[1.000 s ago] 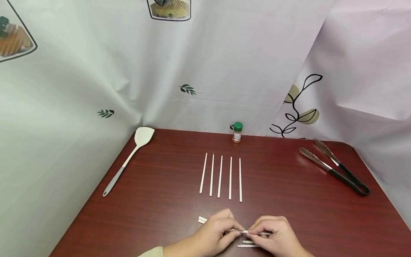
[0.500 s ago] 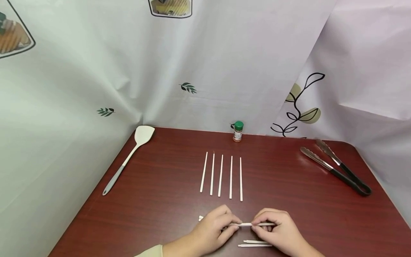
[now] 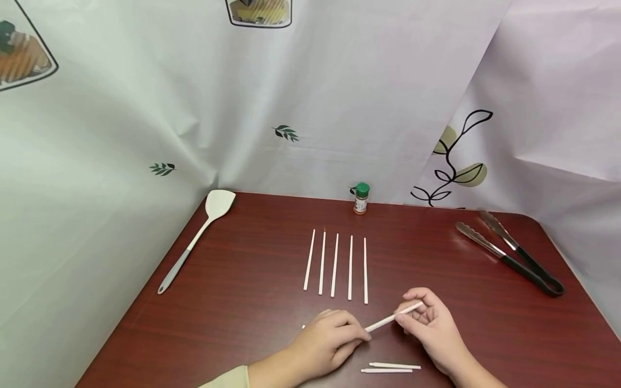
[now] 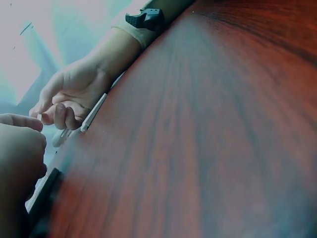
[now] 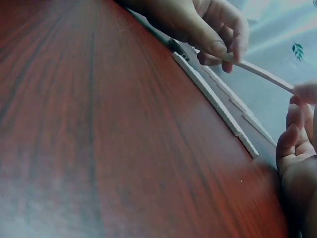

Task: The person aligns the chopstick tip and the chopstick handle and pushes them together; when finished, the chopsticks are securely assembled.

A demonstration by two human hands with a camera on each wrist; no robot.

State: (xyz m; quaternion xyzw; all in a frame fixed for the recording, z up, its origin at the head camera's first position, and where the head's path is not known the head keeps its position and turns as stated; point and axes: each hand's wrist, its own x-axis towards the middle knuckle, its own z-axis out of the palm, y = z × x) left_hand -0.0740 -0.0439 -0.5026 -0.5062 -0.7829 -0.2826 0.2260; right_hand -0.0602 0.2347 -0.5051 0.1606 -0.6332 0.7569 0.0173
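Observation:
Between my two hands a thin white stick [image 3: 381,323] slants up to the right. My left hand [image 3: 330,340] pinches its lower end near the table, seen also in the right wrist view, where the stick [image 5: 265,74] spans both hands. My right hand [image 3: 434,323] holds the upper part between thumb and fingers. Two short white sticks [image 3: 391,371] with narrowed left ends lie near the table's front edge, below the hands. A bit of another white piece [image 3: 303,326] peeks out behind my left hand, mostly hidden by it.
Several long white sticks [image 3: 335,265] lie in a row beyond the hands. A green-capped spice jar [image 3: 360,199] stands at the back edge. A white spatula [image 3: 196,237] lies at the left, metal tongs [image 3: 509,253] at the right. Printed cloth [image 3: 339,97] hangs behind the table.
My right hand has risen and moved right, tipping the held stick from level to slanting. Both short sticks in front now show fully. My left hand has shifted only slightly.

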